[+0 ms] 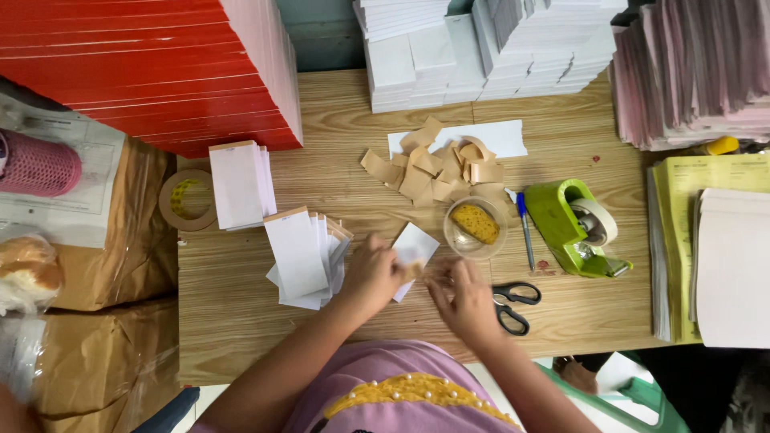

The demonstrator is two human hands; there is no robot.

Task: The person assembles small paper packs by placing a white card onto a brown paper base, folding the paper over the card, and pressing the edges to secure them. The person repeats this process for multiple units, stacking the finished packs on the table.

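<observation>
Centrally, left hand (pixel 373 273) pinching small white pad (pixel 416 247), right hand (pixel 464 295) grip unclear, clear cup (pixel 476 228) holding yellow sponge (pixel 476 223)

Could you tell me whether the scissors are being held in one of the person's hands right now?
No, the scissors lie on the wooden table beside the right hand, which does not grip them.

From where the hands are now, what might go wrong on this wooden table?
1. The right hand works close to the black-handled scissors; a careless sweep might catch the blades.
2. The clear round dish holding a yellow sponge sits just beyond the small white paper booklet that the left hand holds; a nudge might wet it.
3. The loose pile of brown paper tape pieces could scatter.
</observation>
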